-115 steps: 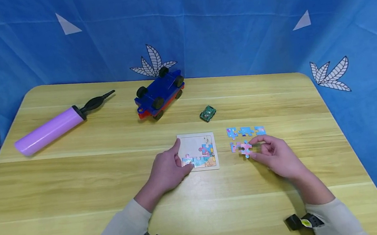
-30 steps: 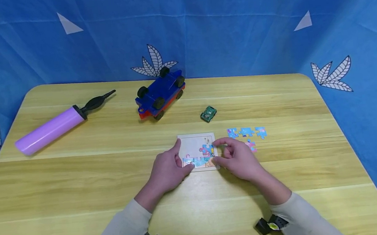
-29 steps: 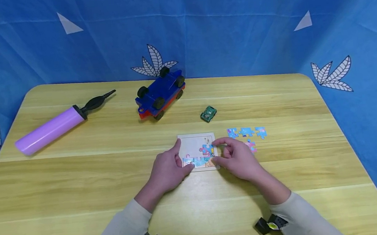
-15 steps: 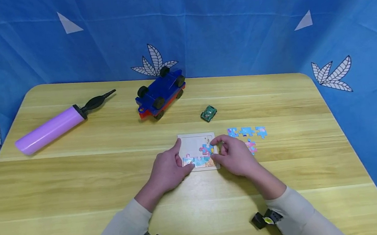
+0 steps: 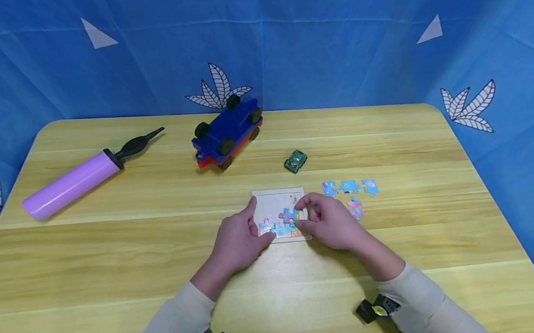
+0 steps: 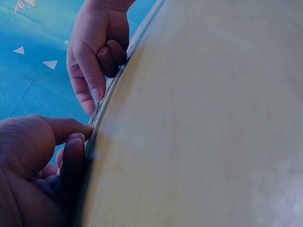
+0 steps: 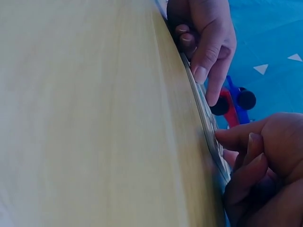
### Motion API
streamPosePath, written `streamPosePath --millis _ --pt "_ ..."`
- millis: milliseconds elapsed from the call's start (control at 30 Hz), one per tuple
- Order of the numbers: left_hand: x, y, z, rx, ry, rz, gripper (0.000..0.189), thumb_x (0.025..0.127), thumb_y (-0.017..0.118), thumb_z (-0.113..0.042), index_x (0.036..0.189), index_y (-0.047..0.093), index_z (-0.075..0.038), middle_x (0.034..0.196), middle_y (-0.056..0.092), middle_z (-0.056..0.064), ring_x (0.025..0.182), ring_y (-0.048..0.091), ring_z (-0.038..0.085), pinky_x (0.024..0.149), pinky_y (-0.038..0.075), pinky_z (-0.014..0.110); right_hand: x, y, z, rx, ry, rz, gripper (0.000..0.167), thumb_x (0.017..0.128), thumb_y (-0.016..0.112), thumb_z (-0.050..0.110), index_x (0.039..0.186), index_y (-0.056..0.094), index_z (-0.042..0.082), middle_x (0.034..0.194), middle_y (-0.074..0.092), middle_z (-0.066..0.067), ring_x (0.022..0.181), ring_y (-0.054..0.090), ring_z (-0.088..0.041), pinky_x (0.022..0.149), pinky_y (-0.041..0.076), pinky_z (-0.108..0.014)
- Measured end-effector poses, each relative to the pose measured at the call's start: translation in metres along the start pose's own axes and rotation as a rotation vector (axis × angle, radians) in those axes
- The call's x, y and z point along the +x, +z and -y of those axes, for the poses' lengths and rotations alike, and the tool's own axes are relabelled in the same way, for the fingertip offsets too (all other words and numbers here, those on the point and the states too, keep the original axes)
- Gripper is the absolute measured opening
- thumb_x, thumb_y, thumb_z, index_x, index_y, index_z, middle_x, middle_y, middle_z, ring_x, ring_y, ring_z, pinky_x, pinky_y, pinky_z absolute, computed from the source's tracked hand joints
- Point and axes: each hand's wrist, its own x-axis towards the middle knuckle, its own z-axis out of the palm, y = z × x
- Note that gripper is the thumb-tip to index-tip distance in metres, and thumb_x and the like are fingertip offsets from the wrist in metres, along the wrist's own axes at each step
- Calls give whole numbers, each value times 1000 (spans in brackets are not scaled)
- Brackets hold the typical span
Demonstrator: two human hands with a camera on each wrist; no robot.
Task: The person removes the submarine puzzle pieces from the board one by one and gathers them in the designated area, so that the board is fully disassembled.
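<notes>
a: how much of the board (image 5: 266, 205) is filled?
b: under half, i'd judge. the bottom row (image 5: 282, 229) lies along its near edge, and one blue-and-pink piece (image 5: 289, 215) sits above that, toward the right.
a: is that one locked in?
b: can't tell. the right hand (image 5: 330, 222) has it pinched between thumb and finger, so i'd count it as unfinished.
a: and the left hand (image 5: 238, 238)?
b: gripping the board's left side, thumb by the near corner. the two hands are apart, one on each side.
a: what's left?
b: the top and left middle of the board are bare. to its right on the table (image 5: 157, 245), three loose pieces (image 5: 349, 186) lie in a line, with a pink piece (image 5: 355, 208) nearer. the right hand might hide another.
</notes>
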Motion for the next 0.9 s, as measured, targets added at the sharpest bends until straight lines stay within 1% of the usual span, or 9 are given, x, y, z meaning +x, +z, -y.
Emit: streamPosePath --millis 267,367,467,667,833,900 --pt "-1 -1 -1 -9 16 -1 92 84 83 -28 154 31 1 67 54 -2 57 48 14 57 40 32 -4 1 -3 42 -29 19 25 90 74 10 112 64 7 56 43 1 48 38 -12 54 37 -30" --pt "-2 -1 -1 -8 19 -3 92 84 83 -28 154 31 1 67 54 -2 57 48 14 57 40 33 -6 0 -5 53 -37 16 25 90 74 11 112 64 8 56 42 2 48 37 -12 57 39 -31" --pt "-2 -1 -2 -5 25 -6 91 84 83 -28 154 31 2 66 54 -3 56 48 14 57 41 32 -10 -1 -7 59 -46 9 26 90 75 12 112 64 7 57 41 2 50 37 -12 62 42 -32" --pt "-2 -1 -2 0 29 -6 91 84 82 -28 153 32 2 65 53 -3 55 47 14 57 41 32 -20 -8 -13 58 -31 7 25 90 75 11 112 63 8 58 40 3 51 36 -11 63 42 -31" --pt "-2 -1 -2 -8 11 -2 91 85 82 -28 154 31 1 66 54 -2 55 47 15 56 40 33 -28 -16 -19 88 -24 16 25 91 74 8 113 62 5 58 39 3 50 35 -11 65 43 -30" --pt "-2 -1 -3 -11 5 0 91 85 82 -28 154 30 1 66 54 -2 56 47 15 56 39 33 -31 -19 -21 93 -17 15 24 91 74 8 112 62 5 58 38 3 51 35 -11 63 42 -30"
